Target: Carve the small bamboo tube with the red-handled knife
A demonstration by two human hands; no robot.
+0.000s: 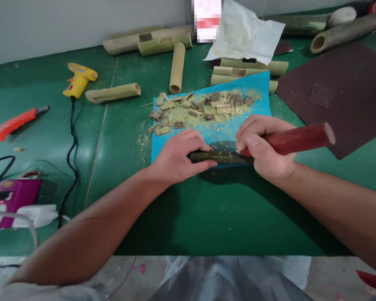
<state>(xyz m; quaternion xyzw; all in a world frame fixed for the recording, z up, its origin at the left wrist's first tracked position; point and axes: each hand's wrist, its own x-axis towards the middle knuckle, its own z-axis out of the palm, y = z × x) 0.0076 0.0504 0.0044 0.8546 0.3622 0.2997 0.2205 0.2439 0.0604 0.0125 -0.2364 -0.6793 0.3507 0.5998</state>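
A dark green bamboo piece [217, 157] lies across the front of a blue sheet [163, 151]. My left hand [183, 156] grips its left end between thumb and fingers. In my right hand [269, 146] is a wood-carving chisel [297, 140] with a thick red-brown handle; its metal tip meets the top of the bamboo. The handle slants up to the right. Bamboo chips [200, 106] and pale shavings are spread over the sheet behind my hands. My right hand hides the bamboo's right end.
Cut bamboo tubes [177, 67] lie along the back, with white paper [244, 33] near them. On the left are a yellow glue gun [80, 79], an orange-handled cutter [17, 123] and a purple power strip [21, 200] with cords. Brown sandpaper [341, 96] lies right.
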